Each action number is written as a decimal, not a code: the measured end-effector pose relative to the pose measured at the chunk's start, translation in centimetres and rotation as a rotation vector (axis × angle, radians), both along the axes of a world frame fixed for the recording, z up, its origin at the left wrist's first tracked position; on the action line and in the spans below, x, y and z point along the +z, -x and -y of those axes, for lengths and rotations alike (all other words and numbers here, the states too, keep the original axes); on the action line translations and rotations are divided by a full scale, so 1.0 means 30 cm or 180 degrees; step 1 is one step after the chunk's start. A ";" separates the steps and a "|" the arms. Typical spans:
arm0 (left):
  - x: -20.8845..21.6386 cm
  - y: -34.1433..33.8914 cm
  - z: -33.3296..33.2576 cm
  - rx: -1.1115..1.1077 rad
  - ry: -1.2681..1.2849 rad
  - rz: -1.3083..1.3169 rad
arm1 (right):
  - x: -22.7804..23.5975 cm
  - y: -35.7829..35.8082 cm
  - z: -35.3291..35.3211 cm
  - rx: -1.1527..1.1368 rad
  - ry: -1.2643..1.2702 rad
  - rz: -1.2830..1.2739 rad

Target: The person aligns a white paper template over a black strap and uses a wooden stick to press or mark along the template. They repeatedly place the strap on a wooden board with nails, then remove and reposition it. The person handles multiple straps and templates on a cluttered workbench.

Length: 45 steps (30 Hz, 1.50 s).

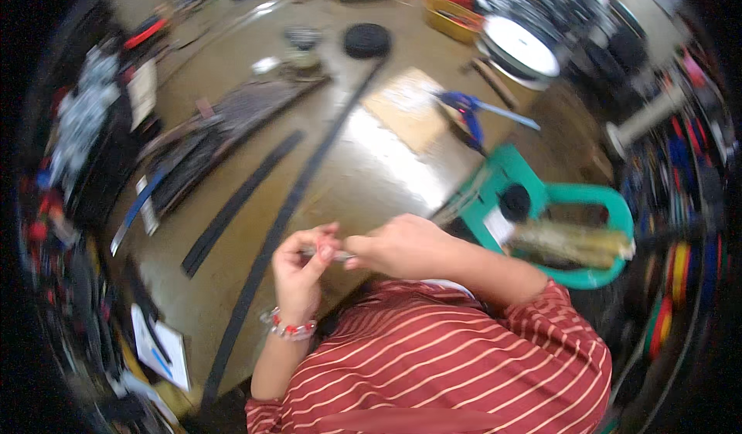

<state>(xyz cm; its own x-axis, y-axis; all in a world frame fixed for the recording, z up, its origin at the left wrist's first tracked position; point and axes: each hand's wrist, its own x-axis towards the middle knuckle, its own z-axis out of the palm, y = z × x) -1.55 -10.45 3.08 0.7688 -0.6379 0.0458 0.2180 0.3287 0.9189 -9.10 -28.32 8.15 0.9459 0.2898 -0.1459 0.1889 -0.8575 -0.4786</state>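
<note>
Close to my body, above the table's near edge, my left hand [300, 268] and my right hand [402, 246] meet. The fingers of both are closed on a small, thin, greyish piece [338, 255], partly hidden and blurred, so its kind is unclear. A beaded bracelet [290, 327] circles my left wrist. Just left of that hand, a long black strap [282, 217] runs along the table [340, 171], from the black roll [366, 40] at the far side down past the near edge. Beside it lies a shorter black strip [241, 204], touched by neither hand.
A dark plank [232, 136] lies at left. Farther off are a tan board [406, 109], a blue-handled tool [464, 111], a hammer-like tool [495, 83], a white round container [522, 46] and a yellow tray [452, 20]. A green plastic chair [516, 167] stands at right, holding several items.
</note>
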 end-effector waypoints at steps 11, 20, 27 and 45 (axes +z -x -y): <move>-0.034 -0.011 0.144 -0.0912 -0.0376 0.0744 | 0.148 0.455 0.190 -0.2111 0.0032 -0.0224; -0.183 -0.062 0.136 -0.0420 -0.1084 0.2211 | 0.407 1.190 0.722 -0.4236 0.2775 -0.1615; -0.185 -0.050 0.141 -0.0459 -0.1106 0.2158 | 0.271 1.211 0.792 -0.4411 0.2535 -0.1851; -0.188 -0.074 0.136 -0.0453 -0.1173 0.2306 | 0.076 1.362 0.968 -0.4160 0.0700 -0.1659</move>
